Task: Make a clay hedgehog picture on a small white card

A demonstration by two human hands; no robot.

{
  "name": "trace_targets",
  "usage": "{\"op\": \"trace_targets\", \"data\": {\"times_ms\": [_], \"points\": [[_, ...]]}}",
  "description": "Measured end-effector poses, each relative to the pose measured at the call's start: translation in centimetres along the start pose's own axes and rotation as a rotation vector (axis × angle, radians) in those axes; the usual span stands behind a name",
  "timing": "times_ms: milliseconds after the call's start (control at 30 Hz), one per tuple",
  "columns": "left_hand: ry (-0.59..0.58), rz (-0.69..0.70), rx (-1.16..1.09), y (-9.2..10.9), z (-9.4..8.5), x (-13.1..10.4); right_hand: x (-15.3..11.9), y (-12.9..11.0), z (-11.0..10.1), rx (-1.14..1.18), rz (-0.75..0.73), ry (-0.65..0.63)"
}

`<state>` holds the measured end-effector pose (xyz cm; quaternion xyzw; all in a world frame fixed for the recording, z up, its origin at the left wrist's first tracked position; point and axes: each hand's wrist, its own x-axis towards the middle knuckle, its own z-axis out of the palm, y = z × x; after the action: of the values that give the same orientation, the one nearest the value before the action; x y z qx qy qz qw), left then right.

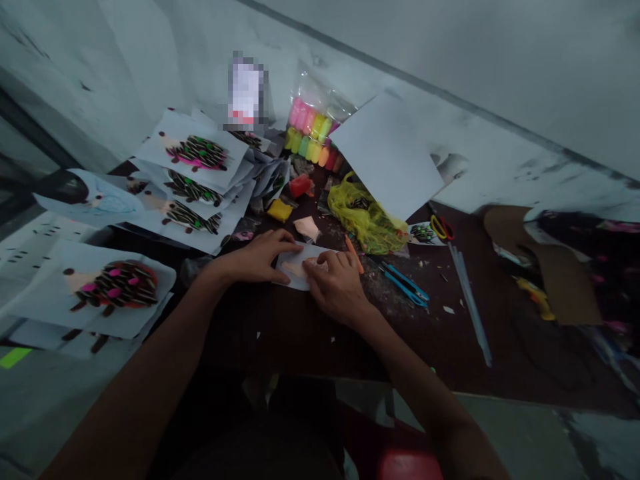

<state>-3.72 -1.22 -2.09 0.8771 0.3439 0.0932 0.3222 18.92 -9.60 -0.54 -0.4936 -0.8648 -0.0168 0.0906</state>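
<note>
A small white sheet of paper [299,283] lies on the dark table, with flattened peach clay [295,267] on it. My left hand [263,257] rests at the paper's left side, thumb and fingers spread apart along its edges. The fingers of my right hand [336,283] press down on the peach clay from the right and cover part of it. A peach clay lump [307,228] on a wrapper sits just beyond the paper. Close to my right hand lies an orange stick-like tool [355,255].
Blue scissors [406,285] and a yellow plastic bag [365,217] are to the right. Papers with clay hedgehogs [193,152] are stacked at left. Bagged colored clay [313,130] leans on the wall. Clear strips [470,303] and red-yellow scissors [442,228] lie farther right.
</note>
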Motion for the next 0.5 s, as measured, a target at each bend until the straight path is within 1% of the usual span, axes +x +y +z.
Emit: {"op": "trace_targets", "data": {"times_ms": [233,400,500], "points": [[-0.004,0.017,-0.011,-0.05,-0.10,0.01,0.53,-0.31,-0.05,-0.027,0.012,-0.012],[0.001,0.008,-0.013,0.06,-0.06,-0.04,0.54,0.06,0.16,0.039,0.038,-0.005],[0.002,0.007,-0.006,0.15,-0.08,-0.03,0.49,0.01,0.30,0.073,0.019,0.021]]}}
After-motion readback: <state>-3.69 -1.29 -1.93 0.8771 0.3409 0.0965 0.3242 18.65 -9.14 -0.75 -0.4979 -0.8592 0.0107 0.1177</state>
